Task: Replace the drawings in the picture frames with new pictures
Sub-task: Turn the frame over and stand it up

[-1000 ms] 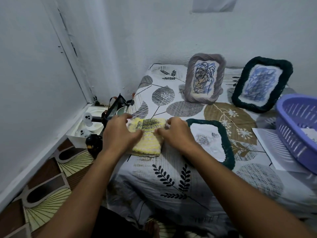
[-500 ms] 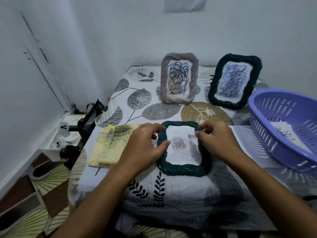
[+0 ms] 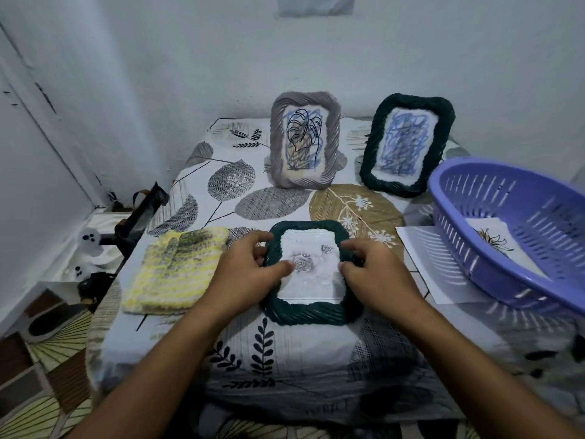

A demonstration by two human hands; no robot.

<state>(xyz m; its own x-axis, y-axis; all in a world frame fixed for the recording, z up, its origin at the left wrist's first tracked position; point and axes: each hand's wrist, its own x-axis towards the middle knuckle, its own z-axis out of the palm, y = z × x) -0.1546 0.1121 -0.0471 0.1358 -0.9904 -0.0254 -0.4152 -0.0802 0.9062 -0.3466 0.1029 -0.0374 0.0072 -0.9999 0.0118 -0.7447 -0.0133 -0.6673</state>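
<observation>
- lies flat near the front edge of the leaf-print bedspread [image 3: 278,201], between the yellow knitted piece [image 3: 174,270] and the white sheets [image 3: 443,264] under the purple basket [image 3: 519,236]: the dark green frame [image 3: 308,313], yarn-wrapped, with a pale rose picture [image 3: 311,267] inside.
- looks light and fairly stiff at the core but soft and grippy on the wrapped rim; probably best taken by the two long sides, where the yarn gives purchase and nothing presses on the paper.
- stand upright at the back, well apart from the hands: a grey frame [image 3: 305,141] and a second green frame [image 3: 406,147], both with scribbled drawings.
- left hand [image 3: 243,277] pinches the frame's left side, fingers curled over the outer rim, thumb lying on the picture's edge.
- right hand [image 3: 376,274] curls round the right side in the same way, thumb towards the opening.
- picture itself seems thin and easily creased; likely needs lifting by an edge, not dragging with a thumb.
</observation>
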